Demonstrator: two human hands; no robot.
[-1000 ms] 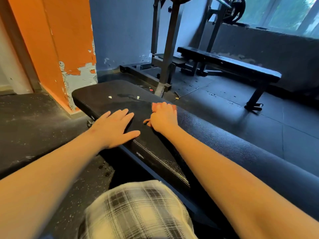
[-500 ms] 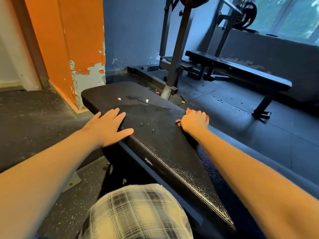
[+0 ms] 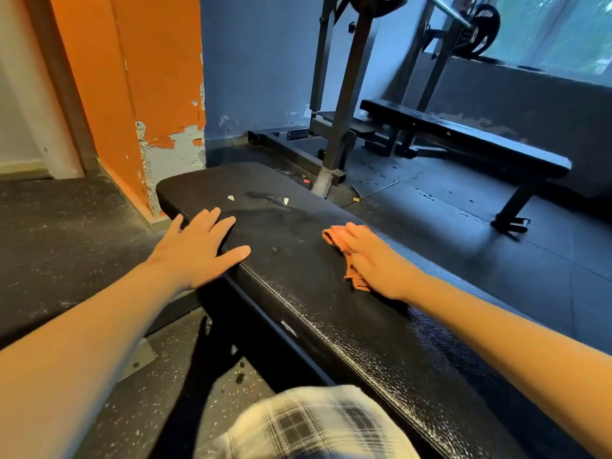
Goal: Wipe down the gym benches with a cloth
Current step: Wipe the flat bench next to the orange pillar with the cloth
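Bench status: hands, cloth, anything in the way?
Left hand flat on bench edge. Right hand pressing orange cloth onto it. Two pale flakes ahead, unwiped.

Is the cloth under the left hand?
No, the cloth lies under the right hand; the left hand rests bare on the bench.

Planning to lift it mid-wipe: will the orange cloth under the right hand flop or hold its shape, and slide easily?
Probably floppy: the orange cloth lies crumpled in folds under the right hand, so it should drape when lifted. Likely light, as it looks thin. It may slide readily, since the bench pad looks glossy.
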